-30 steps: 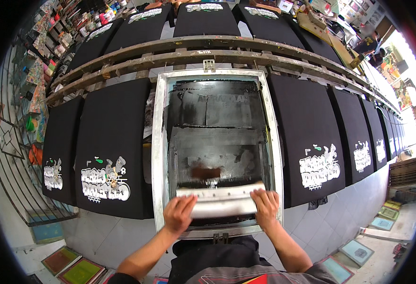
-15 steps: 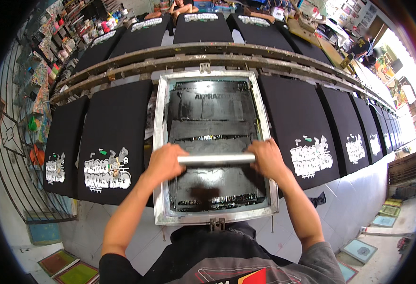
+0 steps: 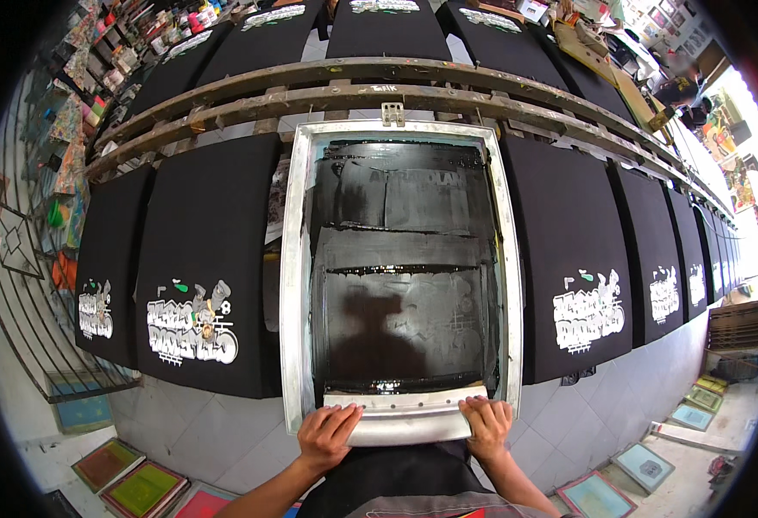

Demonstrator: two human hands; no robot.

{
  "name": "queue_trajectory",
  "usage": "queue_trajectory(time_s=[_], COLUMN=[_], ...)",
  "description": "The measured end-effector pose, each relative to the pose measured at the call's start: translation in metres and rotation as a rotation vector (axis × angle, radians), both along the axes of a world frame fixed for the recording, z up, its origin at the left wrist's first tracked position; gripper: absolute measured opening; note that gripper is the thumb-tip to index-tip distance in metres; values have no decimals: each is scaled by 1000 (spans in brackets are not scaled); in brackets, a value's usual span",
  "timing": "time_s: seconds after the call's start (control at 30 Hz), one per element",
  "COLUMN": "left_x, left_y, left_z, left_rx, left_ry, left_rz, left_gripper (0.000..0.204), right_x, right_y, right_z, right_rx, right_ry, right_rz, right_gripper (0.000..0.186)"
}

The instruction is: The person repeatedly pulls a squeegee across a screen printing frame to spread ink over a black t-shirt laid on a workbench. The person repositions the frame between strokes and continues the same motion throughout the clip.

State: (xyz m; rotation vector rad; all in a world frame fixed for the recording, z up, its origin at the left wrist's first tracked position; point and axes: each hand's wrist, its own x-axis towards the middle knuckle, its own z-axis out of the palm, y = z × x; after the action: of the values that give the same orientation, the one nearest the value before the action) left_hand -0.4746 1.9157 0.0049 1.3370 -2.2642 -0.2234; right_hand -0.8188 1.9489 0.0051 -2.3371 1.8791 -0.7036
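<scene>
A silver-framed screen (image 3: 293,259) lies in the middle of the head view, its mesh coated with glossy black ink (image 3: 405,198), with ridges across it and a dark shadow lower down. At its near end, my left hand (image 3: 327,432) and my right hand (image 3: 487,427) are closed on the two ends of a metal squeegee (image 3: 409,419), fingers over its top. A band of wet ink lies just beyond the blade. Black shirts (image 3: 206,207) with white prints are laid on boards either side of the screen.
Two long rails (image 3: 271,104) run behind the screen, with more printed black shirts (image 3: 383,34) beyond. A metal rack (image 3: 16,285) and cluttered paint containers (image 3: 124,56) are at left. Colored screens (image 3: 150,488) lean low on both sides. A person (image 3: 681,86) is at the back right.
The squeegee, held by both my hands, moved up to the middle of the screen half a second ago and has since come back toward me, down to the near end.
</scene>
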Motion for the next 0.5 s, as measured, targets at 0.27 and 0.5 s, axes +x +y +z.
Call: queue_trajectory(time_s=[0.27,0.5], left_x=[-10,-7], left_y=[-137,-301], left_z=[-29,42], left_rx=[-115,339], left_ry=[42,-185], left_rz=[13,-53], left_gripper=[45,31], right_x=[-18,-45], right_y=[-143,-308], right_z=[-21,46], right_rx=[-132,296], right_ry=[18,291], right_rz=[107,200], right_gripper=[48,32])
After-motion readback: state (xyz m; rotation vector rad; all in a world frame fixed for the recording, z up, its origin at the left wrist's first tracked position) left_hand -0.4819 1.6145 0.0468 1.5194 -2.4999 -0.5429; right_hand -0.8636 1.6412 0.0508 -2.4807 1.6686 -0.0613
